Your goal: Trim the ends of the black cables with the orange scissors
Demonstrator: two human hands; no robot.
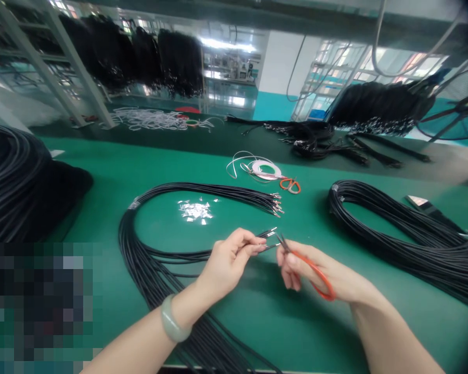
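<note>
Between the thumb and fingers of my left hand are black cables, pinched near their pale, metallic-looking tips. My right hand is closed around small scissors with orange handles. The scissor blades point up and left, close to the cable tips; I cannot tell whether they touch them. These cables belong to a curved bundle bound with a clear tie at its upper left. Its other ends lie fanned out above my hands. Small white scraps are scattered on the green table inside the curve.
A roll of white tape or tubing lies beyond my hands beside orange-handled scissors. Looped black cables lie at right, and a large coil stands at left. White strands and more black cables cover parts of the back.
</note>
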